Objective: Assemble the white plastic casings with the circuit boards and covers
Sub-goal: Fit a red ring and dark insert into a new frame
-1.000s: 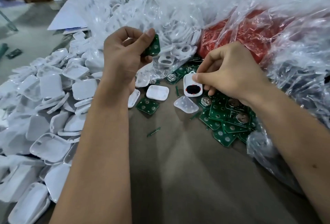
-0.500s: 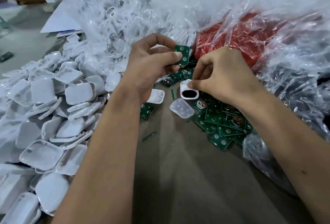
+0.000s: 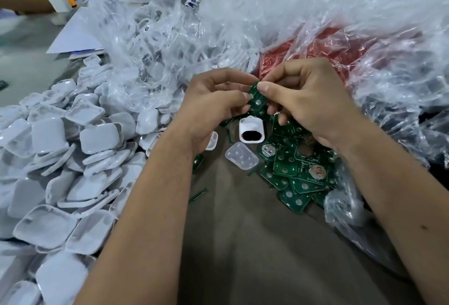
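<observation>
A green circuit board point(image 3: 255, 97) is pinched between the fingers of the left hand point(image 3: 213, 107) and the right hand point(image 3: 308, 100), above the middle of the counter point(image 3: 255, 244). Just below it, 1 open white casing point(image 3: 251, 130) is laid on the counter. The board is best turned flat and lined up with the casing before it is pressed in. No writing can be read.

An assembly workshop: heaps of white casings point(image 3: 97, 139), loose green circuit boards point(image 3: 298, 171) and bulk plastic bags point(image 3: 315, 13) crowd the counter point(image 3: 243, 244).
</observation>
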`<action>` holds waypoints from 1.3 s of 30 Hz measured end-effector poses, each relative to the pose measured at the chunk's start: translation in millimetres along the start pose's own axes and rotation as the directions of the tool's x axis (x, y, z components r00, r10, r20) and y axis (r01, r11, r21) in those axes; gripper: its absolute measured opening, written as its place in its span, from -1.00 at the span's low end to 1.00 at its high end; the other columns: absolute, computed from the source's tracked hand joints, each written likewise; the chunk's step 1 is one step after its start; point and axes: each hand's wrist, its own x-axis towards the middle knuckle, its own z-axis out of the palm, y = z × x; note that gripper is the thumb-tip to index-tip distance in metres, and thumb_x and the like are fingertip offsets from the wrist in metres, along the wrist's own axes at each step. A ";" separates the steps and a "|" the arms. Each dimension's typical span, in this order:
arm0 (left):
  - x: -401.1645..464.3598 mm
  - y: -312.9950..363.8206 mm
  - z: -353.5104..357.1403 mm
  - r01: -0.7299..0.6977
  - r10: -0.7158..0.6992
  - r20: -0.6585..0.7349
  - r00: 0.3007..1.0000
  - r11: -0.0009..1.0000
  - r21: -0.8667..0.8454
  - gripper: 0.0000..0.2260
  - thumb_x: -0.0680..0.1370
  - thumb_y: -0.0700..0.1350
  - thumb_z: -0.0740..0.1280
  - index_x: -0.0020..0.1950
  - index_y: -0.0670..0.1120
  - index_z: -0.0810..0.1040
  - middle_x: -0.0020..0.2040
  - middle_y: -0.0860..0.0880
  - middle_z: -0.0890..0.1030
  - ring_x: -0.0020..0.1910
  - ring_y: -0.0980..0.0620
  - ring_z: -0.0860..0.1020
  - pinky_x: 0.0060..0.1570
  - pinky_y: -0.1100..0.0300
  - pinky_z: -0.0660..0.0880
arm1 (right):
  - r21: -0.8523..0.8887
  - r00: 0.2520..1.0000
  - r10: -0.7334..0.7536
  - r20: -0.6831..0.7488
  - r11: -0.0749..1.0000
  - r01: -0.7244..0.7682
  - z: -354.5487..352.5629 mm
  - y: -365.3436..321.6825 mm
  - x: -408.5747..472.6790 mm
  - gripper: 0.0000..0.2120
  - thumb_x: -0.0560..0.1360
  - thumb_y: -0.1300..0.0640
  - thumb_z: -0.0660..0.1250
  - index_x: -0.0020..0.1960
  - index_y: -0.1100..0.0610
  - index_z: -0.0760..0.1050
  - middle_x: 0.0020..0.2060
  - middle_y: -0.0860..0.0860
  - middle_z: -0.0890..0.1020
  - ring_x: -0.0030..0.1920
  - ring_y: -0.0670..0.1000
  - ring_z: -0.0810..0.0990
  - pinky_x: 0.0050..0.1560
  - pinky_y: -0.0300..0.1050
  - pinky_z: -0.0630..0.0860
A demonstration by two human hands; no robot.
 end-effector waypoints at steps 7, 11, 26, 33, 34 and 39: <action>-0.1 1.4 -1.0 -0.021 0.021 -0.016 1.000 0.999 -0.033 -0.90 0.59 -0.35 0.36 0.02 -0.24 0.66 -0.16 -0.20 0.68 -0.25 -0.07 0.65 -0.17 0.20 0.59 | 0.103 0.996 -0.004 -0.084 0.995 0.013 -2.0 2.2 3.3 -0.95 0.52 0.29 0.52 -0.11 0.24 0.68 -0.34 0.16 0.71 -0.40 0.06 0.68 -0.47 -0.18 0.56; -2.2 0.9 5.5 -0.076 0.076 -0.017 0.997 0.997 0.033 -0.91 0.49 -0.39 0.48 -0.09 -0.24 0.64 -0.33 -0.17 0.66 -0.37 -0.02 0.63 -0.29 0.24 0.57 | 0.117 0.994 -0.026 -0.104 0.992 0.038 -1.5 2.6 3.3 -0.94 0.53 0.27 0.51 -0.08 0.27 0.67 -0.36 0.14 0.70 -0.40 0.06 0.68 -0.47 -0.18 0.55; -0.2 1.0 7.2 -0.147 0.153 -0.026 0.988 0.976 0.159 -0.90 0.48 -0.40 0.47 -0.12 -0.22 0.65 -0.32 -0.19 0.64 -0.35 -0.01 0.62 -0.31 0.23 0.53 | 0.122 0.996 -0.003 -0.087 0.992 0.014 5.8 -0.9 1.3 -0.97 0.55 0.30 0.48 -0.01 0.25 0.66 -0.27 0.09 0.69 -0.37 0.07 0.56 -0.46 -0.16 0.53; -0.5 3.4 6.1 -0.146 0.147 0.001 0.989 0.983 0.114 -0.88 0.49 -0.43 0.42 -0.04 -0.26 0.65 -0.31 -0.20 0.62 -0.34 -0.05 0.59 -0.31 0.25 0.52 | 0.189 0.994 0.110 -0.016 0.976 -0.105 9.7 -3.7 0.0 -0.81 0.71 0.21 0.27 -0.04 0.24 0.57 -0.12 0.28 0.67 -0.19 0.25 0.73 -0.44 -0.17 0.58; -0.3 3.2 7.1 -0.143 0.144 0.000 0.990 0.984 0.106 -0.88 0.48 -0.44 0.43 -0.05 -0.26 0.65 -0.33 -0.18 0.62 -0.35 -0.04 0.58 -0.32 0.26 0.52 | 0.194 0.994 0.106 -0.006 0.976 -0.102 9.2 -3.6 0.0 -0.82 0.71 0.20 0.27 -0.02 0.24 0.56 -0.12 0.29 0.68 -0.22 0.21 0.73 -0.45 -0.17 0.57; 0.2 1.2 13.8 -0.134 0.135 -0.018 0.991 0.988 0.072 -0.84 0.47 -0.46 0.41 -0.10 -0.22 0.63 -0.35 -0.16 0.61 -0.35 -0.06 0.59 -0.32 0.23 0.53 | 0.051 0.999 -0.030 -0.025 0.998 0.032 7.1 -1.0 -0.7 -0.87 0.61 0.19 0.43 -0.03 0.27 0.59 -0.29 0.21 0.67 -0.41 0.08 0.63 -0.49 -0.19 0.52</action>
